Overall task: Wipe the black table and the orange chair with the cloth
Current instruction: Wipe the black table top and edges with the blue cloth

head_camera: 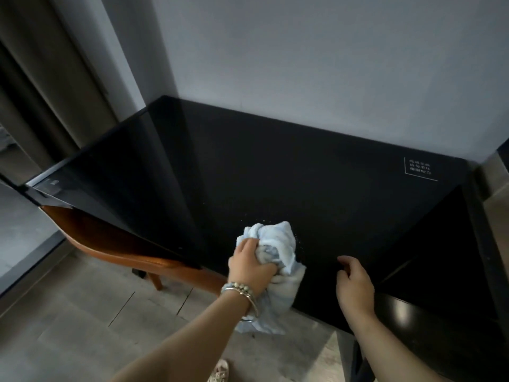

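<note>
A glossy black table (303, 172) fills the middle of the view, set against a pale wall. My left hand (252, 267) grips a bunched light-blue cloth (278, 244) near the table's front edge; part of the cloth hangs down over the edge. My right hand (355, 285) rests on the table top to the right of the cloth, fingers loosely curled and holding nothing. An orange chair (115, 244) is tucked under the table's left side, with its back and seat edge showing.
A white printed mark (420, 169) sits at the table's back right. Dark curtains (41, 92) hang at the left by a window. Grey plank floor (82, 312) lies below, and a sandalled foot (220, 372) shows at the bottom edge.
</note>
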The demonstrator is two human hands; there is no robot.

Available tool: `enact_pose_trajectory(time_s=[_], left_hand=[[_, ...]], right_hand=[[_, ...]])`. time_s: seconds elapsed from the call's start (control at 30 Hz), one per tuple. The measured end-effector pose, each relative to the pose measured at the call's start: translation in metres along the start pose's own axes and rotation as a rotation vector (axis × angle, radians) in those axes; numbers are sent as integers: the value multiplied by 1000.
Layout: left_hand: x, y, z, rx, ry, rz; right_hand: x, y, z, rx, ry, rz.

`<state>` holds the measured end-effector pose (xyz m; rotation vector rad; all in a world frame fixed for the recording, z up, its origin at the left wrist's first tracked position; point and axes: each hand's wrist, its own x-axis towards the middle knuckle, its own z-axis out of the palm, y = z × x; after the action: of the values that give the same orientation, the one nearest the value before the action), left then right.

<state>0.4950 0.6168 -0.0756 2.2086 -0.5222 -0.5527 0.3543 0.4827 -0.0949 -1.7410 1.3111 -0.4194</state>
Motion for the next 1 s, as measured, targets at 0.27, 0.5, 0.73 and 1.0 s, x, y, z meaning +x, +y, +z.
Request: enact_pose_trajectory(time_s=[0.27, 0.5, 0.73, 1.0], left_hand=[[2, -7, -5, 346, -46, -24], [47, -11, -65, 212, 53, 231], [103, -68, -128, 271, 273, -393], [146, -43, -100, 563, 173, -338]], right_hand=[[-2, -3, 7, -42, 14, -14], [4, -23, 18, -175, 19, -62], [-8, -19, 23, -285, 16, -24], [-10, -17, 32, -319, 54, -44]])
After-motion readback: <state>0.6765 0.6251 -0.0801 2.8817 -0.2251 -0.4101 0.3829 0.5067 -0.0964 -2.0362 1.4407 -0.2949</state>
